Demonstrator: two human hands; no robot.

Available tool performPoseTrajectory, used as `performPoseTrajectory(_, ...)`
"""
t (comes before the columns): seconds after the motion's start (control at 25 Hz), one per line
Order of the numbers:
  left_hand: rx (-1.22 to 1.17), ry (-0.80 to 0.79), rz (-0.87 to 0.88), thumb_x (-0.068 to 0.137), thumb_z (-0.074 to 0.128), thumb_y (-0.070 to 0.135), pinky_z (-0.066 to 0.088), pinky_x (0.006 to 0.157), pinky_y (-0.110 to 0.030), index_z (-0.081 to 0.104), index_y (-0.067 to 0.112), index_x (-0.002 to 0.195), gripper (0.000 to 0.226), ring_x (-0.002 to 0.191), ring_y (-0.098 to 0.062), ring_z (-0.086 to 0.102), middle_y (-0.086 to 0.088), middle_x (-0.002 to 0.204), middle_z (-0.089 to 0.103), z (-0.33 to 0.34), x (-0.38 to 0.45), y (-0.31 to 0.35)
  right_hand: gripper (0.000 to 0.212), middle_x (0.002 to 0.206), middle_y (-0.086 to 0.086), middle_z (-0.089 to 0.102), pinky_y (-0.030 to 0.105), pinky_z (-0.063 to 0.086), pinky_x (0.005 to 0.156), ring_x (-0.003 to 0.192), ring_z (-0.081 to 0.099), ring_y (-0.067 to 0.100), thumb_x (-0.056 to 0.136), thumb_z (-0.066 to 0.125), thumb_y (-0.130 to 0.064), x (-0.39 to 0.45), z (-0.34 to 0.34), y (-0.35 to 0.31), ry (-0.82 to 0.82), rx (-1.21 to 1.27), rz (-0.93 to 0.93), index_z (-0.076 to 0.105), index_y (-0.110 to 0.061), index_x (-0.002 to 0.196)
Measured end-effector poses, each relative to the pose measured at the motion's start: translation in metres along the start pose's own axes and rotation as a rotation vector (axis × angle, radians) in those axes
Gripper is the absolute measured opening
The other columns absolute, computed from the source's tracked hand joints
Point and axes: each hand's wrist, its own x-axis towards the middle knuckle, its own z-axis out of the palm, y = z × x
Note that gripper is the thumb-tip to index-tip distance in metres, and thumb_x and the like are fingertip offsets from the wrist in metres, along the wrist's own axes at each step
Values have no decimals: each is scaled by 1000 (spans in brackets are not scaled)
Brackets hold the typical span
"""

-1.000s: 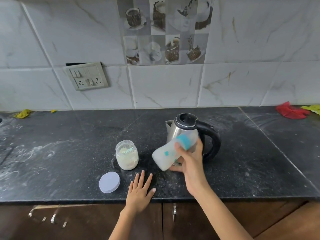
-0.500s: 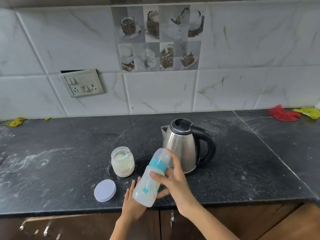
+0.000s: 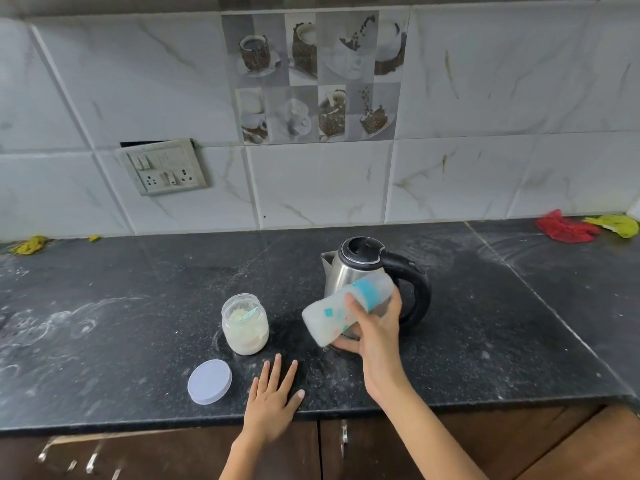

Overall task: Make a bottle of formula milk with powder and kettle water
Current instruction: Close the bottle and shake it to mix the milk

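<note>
My right hand grips the milky feeding bottle, tilted, in front of the kettle.

Well left of my left hand (image 3: 273, 398), which lies flat with fingers straight on the speckled black stone table (image 3: 104, 341), sits a smooth round white lid (image 3: 210, 381); just beyond it, ahead and left of that hand, stands an open clear glass jar (image 3: 245, 323) of pale clumpy powder. My right hand (image 3: 375, 336) curls around the frosted plastic bottle (image 3: 341, 310), thumb across its cylindrical body, its teal collar and clear cap pointing up and to the right, its base down toward the left. Right behind this hand stands the brushed-steel kettle (image 3: 349, 271), with a black lid and a looped black handle on its right side.
</note>
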Motion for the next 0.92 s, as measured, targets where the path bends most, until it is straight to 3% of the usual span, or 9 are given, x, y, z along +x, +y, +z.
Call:
performPoseTrajectory(0.12, -134, 38, -19, 85, 41, 62, 7, 120, -38, 22, 11, 146, 81, 145, -23, 12, -4, 156, 16, 0, -5, 1, 76, 121, 2, 65, 45, 62, 65, 103, 70, 20, 79, 76, -14, -22, 8, 15, -209, -204, 117, 35, -44, 136)
performPoseTrajectory(0.16, -110, 28, -8, 87, 44, 57, 7, 120, -38, 20, 8, 146, 81, 145, -22, 11, -2, 156, 11, -3, -5, 2, 76, 121, 2, 66, 43, 62, 64, 103, 70, 20, 79, 76, -12, -24, 9, 16, -229, -204, 115, 36, -44, 136)
performPoseTrajectory(0.28, 24, -2, 62, 57, -9, 89, -8, 116, -36, -1, 34, 147, 106, 142, -15, -18, 6, 152, -19, -2, 2, -3, 76, 121, 2, 65, 43, 61, 66, 104, 70, 22, 79, 75, -16, -2, 3, 5, -32, -44, -13, 35, -39, 139)
performPoseTrajectory(0.36, 22, -23, 54, 51, -10, 91, -6, 117, -37, 6, 36, 146, 111, 145, -18, -11, 1, 158, -9, 0, 3, -2, 80, 123, 2, 65, 41, 61, 67, 105, 69, 22, 77, 76, -18, -3, 5, 5, -81, -88, 9, 33, -41, 140)
performPoseTrajectory(0.44, -146, 15, -4, 55, 28, 91, 11, 119, -39, 25, 25, 143, 109, 144, -24, 16, -9, 155, 23, 2, -1, -3, 78, 121, 4, 68, 43, 61, 66, 104, 70, 21, 78, 77, -15, -19, 10, 17, -237, -198, 126, 36, -45, 137)
performPoseTrajectory(0.52, -179, 66, 4, 69, 53, 71, 19, 117, -39, 27, 23, 142, 92, 141, -24, 24, -9, 151, 31, 3, -4, -5, 73, 116, 6, 71, 49, 60, 71, 103, 71, 25, 75, 79, -24, -25, 9, 20, -303, -177, 224, 41, -40, 135)
performPoseTrajectory(0.6, -38, 18, 57, 76, 19, 80, 5, 119, -38, 15, 33, 146, 84, 146, -22, 4, 0, 158, 9, -1, -2, -5, 75, 114, 6, 73, 46, 59, 78, 103, 71, 26, 69, 81, -41, -16, 3, 13, -281, -26, 305, 48, -26, 134)
performPoseTrajectory(0.72, 69, 26, 56, 40, -29, 87, -8, 116, -37, -2, 39, 146, 120, 144, -17, -17, 5, 157, -15, 6, 10, -9, 63, 99, 5, 74, 36, 54, 81, 86, 73, 18, 74, 67, -49, -7, 0, 0, -187, 139, 430, 59, -12, 124)
performPoseTrajectory(0.92, 114, -8, 93, 43, -25, 89, -9, 116, -38, -7, 39, 144, 114, 143, -18, -18, 4, 156, -17, 7, 8, -12, 17, 107, 14, 72, 44, 53, 82, 95, 71, 28, 97, 49, -26, -9, -4, -11, -161, 237, 473, 57, -20, 111)
